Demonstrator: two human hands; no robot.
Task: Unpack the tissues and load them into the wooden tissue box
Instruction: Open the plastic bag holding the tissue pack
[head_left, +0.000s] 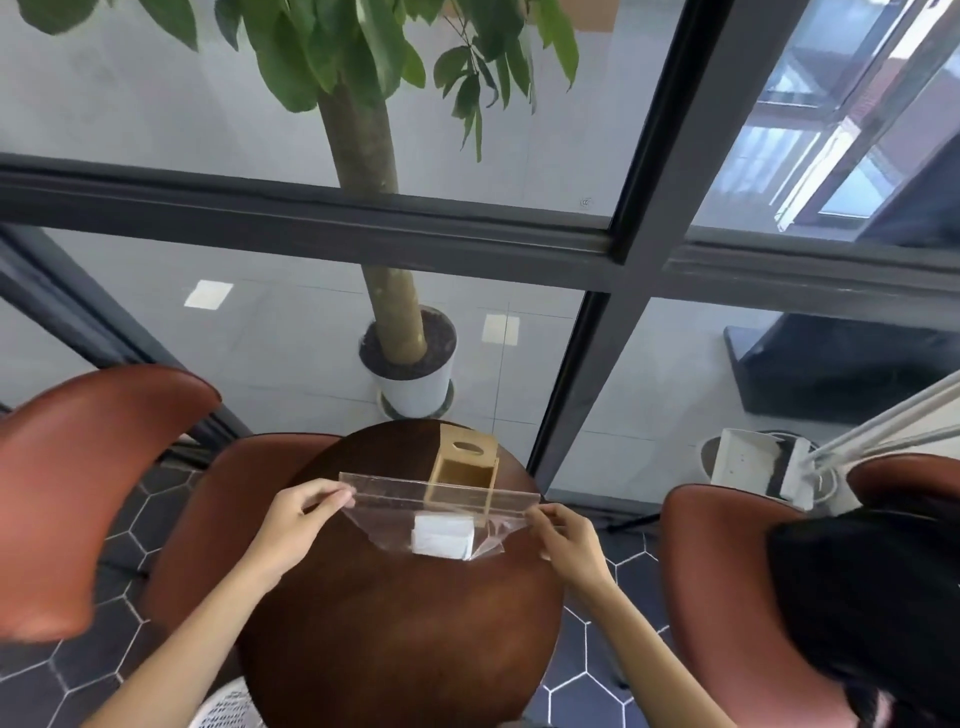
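Step in hand, my read: getting the clear bag open along its top strip. Left hand pinches the strip's left end, right hand pinches the right end, so both are closed on plastic and the strip is stretched flat between them above the table.

To do it well:
- Hold the strip level so the tissue pack stays sunk at the bottom of the bag and doesn't slide to a corner.
- Move 1 hand in toward the middle and split front lip from back lip there. Pulling only on the ends stretches the seal, probably won't open it.
- Keep the bag low over the table and just short of the wooden box, so the pack has little way to travel.
- Cannot tell if the seal is already parted; the plastic is too clear.

The box sits at the far edge of the table, right behind the strip, with its inside exposed toward the camera and its oval slot on the face tipped away.

Count, largest first:
- 3 brown chairs, e.g.
- 1 round table
- 1 potted tree, behind the glass
- 1 clear bag
- 1 wooden box
- 1 tissue pack
- 2 hands
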